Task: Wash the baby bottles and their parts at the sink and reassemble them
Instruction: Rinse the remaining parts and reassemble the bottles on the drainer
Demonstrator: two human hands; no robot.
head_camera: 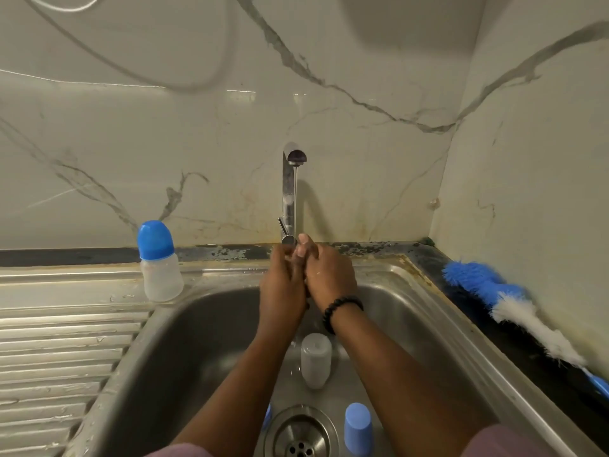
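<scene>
- At the sink, I have my left hand (283,285) and right hand (329,275) pressed together under the thin stream from the tap (290,192), fingers curled and interlaced.
- Whether a small part sits between the palms I cannot tell; nothing shows between the fingers, so this may be only a hand rinse.
- One assembled bottle (161,268), blue cap on, stands upright on the steel ledge at the basin's left rear corner, just beside the drainboard (66,357).
- An open bottle body (315,359) lies on the floor of the basin (197,341) between my forearms, with a blue cap (358,427) standing just beside the drain (300,437) and a sliver of another blue piece (267,415) peeking past my left forearm.
- The bottle brush (514,305) rests on the dark counter at right, against the wall, well apart from my hands.
- Risk, as I judge it: wet, perhaps soapy, fingers could let a part slip, and loose pieces beside the drain may be nudged by running water or my forearms.
- The ledge bottle sits near the basin edge; a careless elbow could tip it in.
</scene>
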